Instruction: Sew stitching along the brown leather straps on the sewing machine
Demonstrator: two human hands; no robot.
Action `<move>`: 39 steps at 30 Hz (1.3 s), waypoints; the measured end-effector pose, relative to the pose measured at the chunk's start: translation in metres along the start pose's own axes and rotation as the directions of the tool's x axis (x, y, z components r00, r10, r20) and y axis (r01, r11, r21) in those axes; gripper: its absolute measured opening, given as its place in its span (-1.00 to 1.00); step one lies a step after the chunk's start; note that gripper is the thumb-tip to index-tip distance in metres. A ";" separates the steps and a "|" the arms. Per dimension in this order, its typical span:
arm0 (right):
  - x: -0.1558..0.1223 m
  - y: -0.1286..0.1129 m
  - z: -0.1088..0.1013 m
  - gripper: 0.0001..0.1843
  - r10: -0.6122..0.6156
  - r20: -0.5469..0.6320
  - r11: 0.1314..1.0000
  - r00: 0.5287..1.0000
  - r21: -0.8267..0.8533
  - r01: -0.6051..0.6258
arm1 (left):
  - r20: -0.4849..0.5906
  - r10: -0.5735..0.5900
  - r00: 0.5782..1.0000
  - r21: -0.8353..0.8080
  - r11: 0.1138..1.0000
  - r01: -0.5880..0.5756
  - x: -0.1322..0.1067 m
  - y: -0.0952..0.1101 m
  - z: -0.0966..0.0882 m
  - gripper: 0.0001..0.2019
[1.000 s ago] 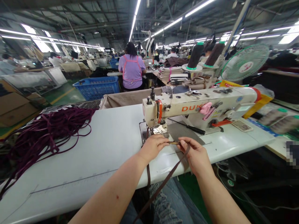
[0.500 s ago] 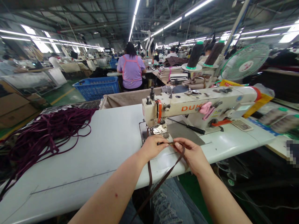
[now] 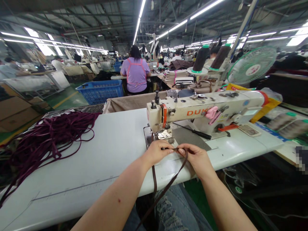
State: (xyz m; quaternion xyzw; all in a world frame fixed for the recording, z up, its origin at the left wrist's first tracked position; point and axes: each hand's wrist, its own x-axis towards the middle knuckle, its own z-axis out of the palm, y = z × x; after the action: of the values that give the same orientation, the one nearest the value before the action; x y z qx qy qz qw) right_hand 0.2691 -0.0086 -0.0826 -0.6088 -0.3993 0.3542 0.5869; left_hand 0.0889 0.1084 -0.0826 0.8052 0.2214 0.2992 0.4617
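Both hands meet just in front of the needle area of a white sewing machine [image 3: 179,110]. My left hand [image 3: 157,152] pinches a narrow dark brown strap [image 3: 173,180] between thumb and fingers. Close beside it, my right hand [image 3: 195,157] pinches the same strap, with only a small gap between the fingertips. From the right fingers the strap loops down over the table edge towards my lap. Another brown length hangs below my left hand. Whether the two lengths are one piece is hidden by my hands.
On the white table [image 3: 103,154], a tangled heap of purple straps [image 3: 60,134] lies at the left. A black-handled screwdriver [image 3: 201,133] rests behind my right hand. Thread cones [image 3: 201,59] and a green fan [image 3: 252,65] stand right. A co-worker [image 3: 136,72] sits ahead near a blue basket [image 3: 101,91].
My right hand has shifted slightly left, closer to my left hand. The strap's loop has moved left with it. My left hand stays nearly in place.
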 end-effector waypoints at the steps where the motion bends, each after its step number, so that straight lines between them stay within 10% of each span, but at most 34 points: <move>1: 0.001 0.000 0.000 -0.53 0.003 -0.005 1.000 1.000 0.000 -0.003 | 0.001 0.006 1.000 -0.008 1.000 -0.006 0.000 -0.001 0.000 -0.92; 14: 0.000 -0.011 0.002 -0.45 0.101 0.077 0.980 0.992 0.166 -0.113 | 0.050 0.082 0.995 0.024 0.996 -0.084 -0.001 -0.004 -0.001 -0.88; 31: -0.004 -0.013 0.000 -0.71 -0.165 0.132 0.970 0.977 -0.157 0.185 | 0.094 0.046 0.995 -0.079 0.996 -0.038 0.001 -0.009 -0.002 -0.82; 39: -0.003 -0.011 0.005 -0.67 -0.068 0.049 0.988 0.996 -0.137 0.074 | 0.091 0.097 0.991 -0.102 0.991 -0.088 0.001 -0.005 -0.003 -0.79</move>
State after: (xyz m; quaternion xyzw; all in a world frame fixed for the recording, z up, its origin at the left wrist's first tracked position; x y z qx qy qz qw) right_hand 0.2623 -0.0095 -0.0722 -0.6257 -0.4574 0.3179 0.5461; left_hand 0.0876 0.1134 -0.0860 0.8044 0.1466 0.2918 0.4963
